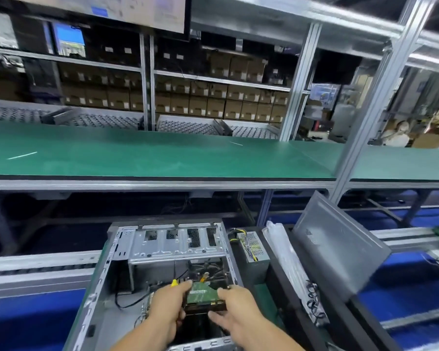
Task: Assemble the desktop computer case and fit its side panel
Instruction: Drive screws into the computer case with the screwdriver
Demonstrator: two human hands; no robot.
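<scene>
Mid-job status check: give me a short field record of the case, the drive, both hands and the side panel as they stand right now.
case: open computer case lying on its side, interior facing up
drive: hard drive, green circuit board up, held over the case interior
left hand: left hand grips the drive's left edge
right hand: right hand grips the drive's right edge
side panel: grey side panel off the case, leaning tilted to its right
power supply: power supply with loose wires, just right of the case
drive seated: not yet
</scene>
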